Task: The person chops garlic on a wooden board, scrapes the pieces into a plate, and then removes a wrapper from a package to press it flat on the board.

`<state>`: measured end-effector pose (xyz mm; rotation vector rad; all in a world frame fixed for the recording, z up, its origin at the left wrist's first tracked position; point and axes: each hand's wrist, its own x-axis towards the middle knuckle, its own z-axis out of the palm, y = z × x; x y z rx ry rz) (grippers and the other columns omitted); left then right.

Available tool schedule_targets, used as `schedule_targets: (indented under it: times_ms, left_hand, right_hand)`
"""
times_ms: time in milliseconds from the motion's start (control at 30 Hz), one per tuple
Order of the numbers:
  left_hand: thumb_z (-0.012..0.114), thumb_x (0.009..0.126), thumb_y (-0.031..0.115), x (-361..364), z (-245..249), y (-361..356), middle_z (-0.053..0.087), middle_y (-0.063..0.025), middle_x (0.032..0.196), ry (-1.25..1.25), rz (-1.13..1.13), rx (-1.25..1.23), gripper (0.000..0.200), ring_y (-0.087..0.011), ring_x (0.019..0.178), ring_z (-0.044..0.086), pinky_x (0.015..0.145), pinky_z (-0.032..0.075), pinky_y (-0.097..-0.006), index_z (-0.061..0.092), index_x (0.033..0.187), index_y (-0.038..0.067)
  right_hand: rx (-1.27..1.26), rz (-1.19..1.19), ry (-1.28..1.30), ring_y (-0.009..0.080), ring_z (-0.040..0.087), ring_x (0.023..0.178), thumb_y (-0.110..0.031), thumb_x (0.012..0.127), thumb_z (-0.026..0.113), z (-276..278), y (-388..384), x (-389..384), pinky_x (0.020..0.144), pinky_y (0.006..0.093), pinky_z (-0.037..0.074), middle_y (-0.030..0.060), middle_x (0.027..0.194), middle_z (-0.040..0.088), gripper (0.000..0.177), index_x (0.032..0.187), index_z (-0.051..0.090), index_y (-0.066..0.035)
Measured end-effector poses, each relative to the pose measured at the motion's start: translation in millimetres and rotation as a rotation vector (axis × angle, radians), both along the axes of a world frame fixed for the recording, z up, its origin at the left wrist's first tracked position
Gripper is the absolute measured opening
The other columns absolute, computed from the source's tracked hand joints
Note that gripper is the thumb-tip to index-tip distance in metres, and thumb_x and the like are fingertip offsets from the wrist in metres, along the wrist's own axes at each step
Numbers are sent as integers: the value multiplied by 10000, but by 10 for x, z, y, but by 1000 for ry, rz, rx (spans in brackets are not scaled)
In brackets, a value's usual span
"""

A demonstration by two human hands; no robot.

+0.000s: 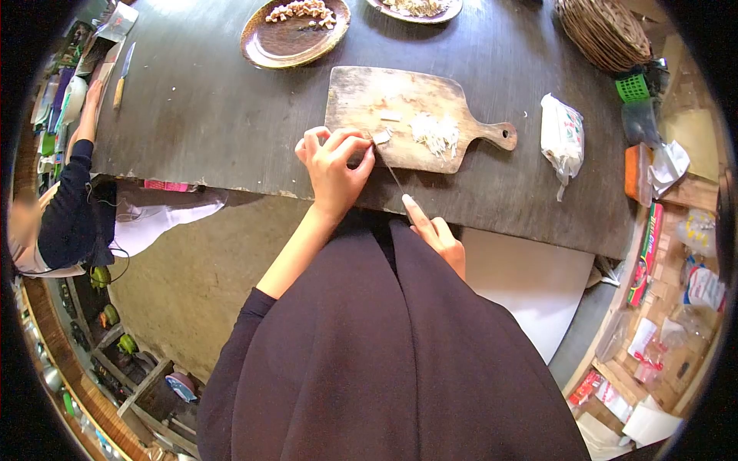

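My right hand (440,237) is closed on a knife (393,175), its index finger along the top and its blade reaching to the board's near edge. My left hand (336,165) is bent with fingertips pinched beside the blade tip; what it pinches is too small to name. Pale pieces (383,137) lie just right of its fingers. The wooden cutting board (369,88) rests on the dark table, handle to the right. A heap of thin pale slivers (436,134) sits on its right part, with a small pale strip (390,116) nearby.
Beyond the board are a brown plate of chopped pieces (277,48) and another plate of slivers (419,15). A plastic packet (562,134) lies right; woven trays (603,34) stand behind. Far left are another knife (124,77) and another person's arm (73,173).
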<state>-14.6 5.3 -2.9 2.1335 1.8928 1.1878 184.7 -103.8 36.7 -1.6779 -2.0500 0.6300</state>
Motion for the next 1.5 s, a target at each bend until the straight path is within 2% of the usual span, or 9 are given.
schedule_targets:
  times_ms: [400,600,667,800,867,967,1200,1267,1500]
  left_hand:
    - [822,758,175,-20,-28,4,741,98,1015,-6,-3,5,110,-246,1073,520,994,316,-418,749,840,181]
    - [822,758,169,-11,-8,-8,743,103,1022,5,1,9,112,-244,1072,516,995,317,-419,751,843,183]
    - [821,758,168,-15,-13,-9,743,104,1024,5,-1,10,111,-244,1075,515,996,316,-420,751,843,183]
    - [819,759,170,-23,-22,-14,743,107,1028,8,-5,8,109,-243,1076,513,996,317,-420,750,842,184]
    - [817,759,171,-28,-15,-12,742,108,1028,6,-2,9,108,-243,1076,513,995,317,-420,749,842,183]
    - [815,760,173,-20,-12,-17,742,110,1030,3,-8,3,108,-243,1073,513,995,316,-420,747,844,183]
    - [808,766,191,-19,-11,-8,735,108,1018,-13,-3,5,94,-243,1064,509,990,309,-428,744,835,187]
    - [803,768,202,-12,-13,-12,729,110,1005,-17,-6,20,92,-244,1052,506,983,308,-436,736,829,187]
    - [816,768,177,-27,-2,-21,750,97,1033,-14,-2,-4,96,-235,1073,517,996,306,-418,753,840,182]
  right_hand:
    - [46,42,7,310,653,624,-204,982,664,-128,24,-8,588,430,515,100,835,509,571,1514,516,-352]
    - [-5,17,-19,311,658,625,-220,982,664,-14,9,-25,581,434,520,94,821,501,573,1515,512,-365]
    - [-24,-3,-56,252,615,649,-97,954,663,60,45,-64,602,391,526,90,821,545,486,1420,614,-223]
    - [-21,-11,-40,250,610,646,-104,961,661,-11,77,-83,596,394,523,92,810,533,504,1445,592,-226]
    - [68,44,-6,307,659,629,-212,981,665,-139,69,-60,587,429,519,99,817,499,560,1506,528,-348]
    - [-22,-4,20,307,661,640,-203,982,662,70,31,-52,598,430,516,104,825,507,557,1506,529,-338]
    - [-26,-12,19,310,659,637,-192,987,654,87,40,-76,601,433,514,112,833,514,552,1505,531,-336]
    - [-34,-16,-24,261,614,638,-120,977,658,135,83,-101,595,399,507,97,801,523,508,1463,581,-248]
    - [-50,-22,32,263,612,637,-125,981,657,118,42,-58,603,398,502,99,805,521,503,1462,583,-254]
